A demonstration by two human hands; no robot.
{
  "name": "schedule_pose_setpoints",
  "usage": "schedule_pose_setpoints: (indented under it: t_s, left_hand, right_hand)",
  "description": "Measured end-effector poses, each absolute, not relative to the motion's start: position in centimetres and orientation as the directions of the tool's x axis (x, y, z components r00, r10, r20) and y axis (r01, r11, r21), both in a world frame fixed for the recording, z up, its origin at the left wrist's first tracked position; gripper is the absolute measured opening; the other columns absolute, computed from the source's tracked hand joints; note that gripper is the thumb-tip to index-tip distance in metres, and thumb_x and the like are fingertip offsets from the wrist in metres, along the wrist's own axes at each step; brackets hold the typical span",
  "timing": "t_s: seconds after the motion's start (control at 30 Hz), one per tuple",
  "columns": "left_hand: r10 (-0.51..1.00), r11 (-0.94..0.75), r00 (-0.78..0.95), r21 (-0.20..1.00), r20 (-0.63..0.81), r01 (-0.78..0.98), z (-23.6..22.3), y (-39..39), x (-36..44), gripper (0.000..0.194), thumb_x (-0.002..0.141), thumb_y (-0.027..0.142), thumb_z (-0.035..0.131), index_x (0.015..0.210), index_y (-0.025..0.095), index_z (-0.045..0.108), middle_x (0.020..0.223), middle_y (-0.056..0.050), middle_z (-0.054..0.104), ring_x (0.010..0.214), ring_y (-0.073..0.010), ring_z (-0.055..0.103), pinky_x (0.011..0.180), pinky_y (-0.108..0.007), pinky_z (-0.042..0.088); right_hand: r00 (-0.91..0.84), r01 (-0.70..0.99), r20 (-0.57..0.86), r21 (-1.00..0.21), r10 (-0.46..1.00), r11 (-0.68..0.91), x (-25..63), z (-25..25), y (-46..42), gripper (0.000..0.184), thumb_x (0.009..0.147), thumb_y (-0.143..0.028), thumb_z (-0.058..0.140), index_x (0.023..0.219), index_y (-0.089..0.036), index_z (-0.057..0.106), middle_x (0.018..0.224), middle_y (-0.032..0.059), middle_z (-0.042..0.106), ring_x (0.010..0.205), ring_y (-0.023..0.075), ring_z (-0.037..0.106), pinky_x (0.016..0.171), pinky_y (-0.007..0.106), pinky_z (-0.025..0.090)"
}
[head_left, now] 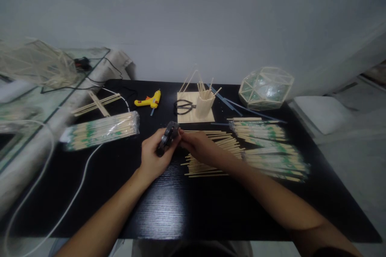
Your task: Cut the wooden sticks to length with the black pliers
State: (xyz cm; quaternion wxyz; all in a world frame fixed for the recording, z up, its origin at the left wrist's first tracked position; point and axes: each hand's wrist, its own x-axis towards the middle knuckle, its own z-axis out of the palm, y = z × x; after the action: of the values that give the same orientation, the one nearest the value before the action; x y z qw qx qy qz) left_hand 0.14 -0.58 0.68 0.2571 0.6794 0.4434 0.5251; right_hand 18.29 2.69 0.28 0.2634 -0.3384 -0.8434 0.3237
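My left hand [153, 153] is closed around a dark grey hand tool [168, 137], held upright above the black table; its exact kind is unclear. Beside it, my right hand [194, 143] has its fingers pinched together, close to the tool's right side. Whatever those fingers hold is hidden. Under and behind my right wrist lies a loose pile of thin wooden sticks [221, 140]. Past my hands, a wooden board [189, 118] carries a holder made of sticks [204, 106] filled with upright sticks, and black-handled scissors [183, 107] rest on it.
A yellow glue gun [148, 100] lies at the back left, near packaged chopsticks [104, 129] and crossed sticks [98, 103]. More packs [273, 160] lie on the right, below a faceted stick-framed shape [267, 88]. A white cable [81, 182] loops over the table's left side.
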Motion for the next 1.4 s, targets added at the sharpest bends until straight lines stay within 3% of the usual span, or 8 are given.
schedule_pose_setpoints:
  t_s: [0.27,0.47,0.67,0.93,1.03,1.17,1.4]
  left_hand:
    - [0.898,-0.425,0.013,0.858,0.44,0.289,0.3,-0.5,0.3,0.015,0.088,0.023,0.072,0.102,0.018,0.073,0.1,-0.003,0.078,0.091,-0.017,0.075,0.089,-0.029,0.059]
    - [0.919,-0.383,0.01,0.886,0.394,0.263,0.5,-0.5,0.3,0.013,0.089,0.027,0.072,0.096,0.016,0.073,0.099,-0.006,0.078,0.096,-0.0207,0.075,0.093,-0.035,0.058]
    - [0.925,-0.371,0.02,0.893,0.379,0.254,0.1,-0.4,0.2,0.015,0.089,0.029,0.071,0.096,0.016,0.072,0.099,-0.007,0.078,0.095,-0.0221,0.075,0.092,-0.037,0.059]
    - [0.946,-0.322,0.079,0.882,0.314,0.345,3.6,-0.5,-0.7,0.031,0.093,0.038,0.065,0.117,0.019,0.067,0.113,-0.007,0.075,0.103,-0.0217,0.072,0.094,-0.034,0.056]
    - [0.951,-0.302,0.117,0.766,0.288,0.567,6.1,-0.6,-2.3,0.036,0.092,0.044,0.064,0.12,0.021,0.066,0.115,-0.006,0.074,0.104,-0.0229,0.071,0.093,-0.035,0.055]
    - [0.953,-0.275,0.176,0.463,0.246,0.843,7.9,-1.1,-4.9,0.046,0.091,0.05,0.059,0.125,0.019,0.061,0.114,-0.009,0.072,0.101,-0.0276,0.07,0.092,-0.042,0.054]
    - [0.932,-0.353,0.343,0.086,0.117,0.932,9.3,-1.9,-6.4,0.048,0.092,0.044,0.054,0.132,0.017,0.056,0.125,-0.016,0.068,0.105,-0.0341,0.068,0.091,-0.047,0.054]
  right_hand:
    - [-0.633,0.286,0.299,-0.767,0.714,0.574,18.1,0.2,2.7,0.023,0.102,-0.015,0.05,0.116,-0.016,0.068,0.108,0.0107,0.076,0.099,0.0207,0.074,0.086,0.025,0.05]
    - [-0.662,0.354,0.218,-0.752,0.717,0.556,18.3,-0.4,3.2,0.018,0.1,-0.015,0.055,0.092,-0.015,0.07,0.095,0.0079,0.076,0.083,0.017,0.071,0.079,0.024,0.048]
    - [-0.652,0.395,0.189,-0.742,0.734,0.542,18.4,-0.7,3.3,0.02,0.099,-0.015,0.057,0.082,-0.016,0.067,0.083,0.003,0.072,0.074,0.0128,0.065,0.071,0.021,0.041]
    - [-0.628,0.378,0.241,-0.737,0.74,0.56,18.6,-0.7,3.4,0.017,0.1,-0.02,0.059,0.089,-0.016,0.073,0.079,0.0013,0.074,0.072,0.0129,0.067,0.069,0.021,0.042]
    - [-0.62,0.359,0.259,-0.746,0.741,0.561,18.5,-0.9,3.5,0.019,0.101,-0.023,0.059,0.091,-0.016,0.075,0.087,0.0036,0.079,0.081,0.0148,0.073,0.075,0.021,0.047]
    - [-0.618,0.33,0.273,-0.762,0.737,0.558,18.4,-1.0,3.5,0.021,0.102,-0.022,0.056,0.099,-0.015,0.076,0.1,0.0059,0.081,0.095,0.0165,0.075,0.086,0.023,0.05]
    - [-0.643,0.362,0.243,-0.739,0.727,0.568,18.3,-0.6,3.4,0.022,0.103,-0.024,0.056,0.095,-0.015,0.075,0.09,0.0054,0.078,0.085,0.016,0.073,0.079,0.023,0.047]
